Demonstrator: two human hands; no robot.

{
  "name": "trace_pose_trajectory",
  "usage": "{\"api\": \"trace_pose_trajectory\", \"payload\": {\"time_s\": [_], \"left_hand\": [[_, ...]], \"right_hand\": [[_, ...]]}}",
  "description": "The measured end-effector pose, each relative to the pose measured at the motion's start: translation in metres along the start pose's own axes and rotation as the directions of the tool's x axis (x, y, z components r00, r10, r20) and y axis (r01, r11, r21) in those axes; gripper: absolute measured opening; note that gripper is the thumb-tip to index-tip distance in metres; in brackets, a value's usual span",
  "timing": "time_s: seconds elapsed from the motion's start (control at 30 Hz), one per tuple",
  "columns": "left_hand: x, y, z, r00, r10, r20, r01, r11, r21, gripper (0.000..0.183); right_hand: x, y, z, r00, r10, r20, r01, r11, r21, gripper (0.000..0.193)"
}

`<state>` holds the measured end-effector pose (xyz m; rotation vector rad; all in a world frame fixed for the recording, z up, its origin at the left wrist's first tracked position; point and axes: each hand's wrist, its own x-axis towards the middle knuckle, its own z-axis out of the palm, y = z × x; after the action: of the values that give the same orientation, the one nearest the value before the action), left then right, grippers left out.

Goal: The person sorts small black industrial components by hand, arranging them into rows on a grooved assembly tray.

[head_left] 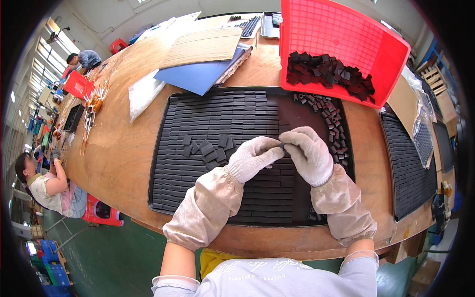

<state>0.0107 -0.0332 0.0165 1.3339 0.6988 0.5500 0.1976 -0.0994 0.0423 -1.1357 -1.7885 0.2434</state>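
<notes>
"So, what's that you're holding?"
"My gloved left hand [256, 157] and right hand [311, 154] pinch one small dark piece [283, 145] above the tray [299, 115]."
"What might go wrong?"
"Being gloved dulls touch, so I could drop it among the black tubes [336, 129] at far right; dipping my left hand could scatter the loose squares [207, 148]."

A small dark piece [282, 145], mostly hidden between gloved fingertips [290, 138], is held above flat black blocks [213, 116] lying in rows.
</notes>
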Motion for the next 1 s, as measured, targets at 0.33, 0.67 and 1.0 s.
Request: {"api": "trace_pose_trajectory", "payload": {"time_s": [0.33, 0.67, 1.0], "left_hand": [[0.001, -0.003, -0.003, 1.000, -0.007, -0.007, 0.007, 1.000, 0.013, 0.030], [0.000, 0.008, -0.004, 0.989, 0.113, -0.092, -0.099, 0.984, 0.148, 0.029], [0.074, 0.034, -0.025, 0.844, 0.536, 0.003, -0.291, 0.453, 0.843, 0.026]], "right_hand": [[0.001, 0.002, 0.000, 0.993, -0.046, 0.106, 0.045, 0.999, 0.012, 0.042], [0.007, -0.013, -0.005, 0.988, -0.150, 0.033, 0.150, 0.989, 0.003, 0.037], [-0.023, -0.044, 0.014, 0.867, -0.485, 0.116, 0.496, 0.861, -0.109, 0.038]]}}
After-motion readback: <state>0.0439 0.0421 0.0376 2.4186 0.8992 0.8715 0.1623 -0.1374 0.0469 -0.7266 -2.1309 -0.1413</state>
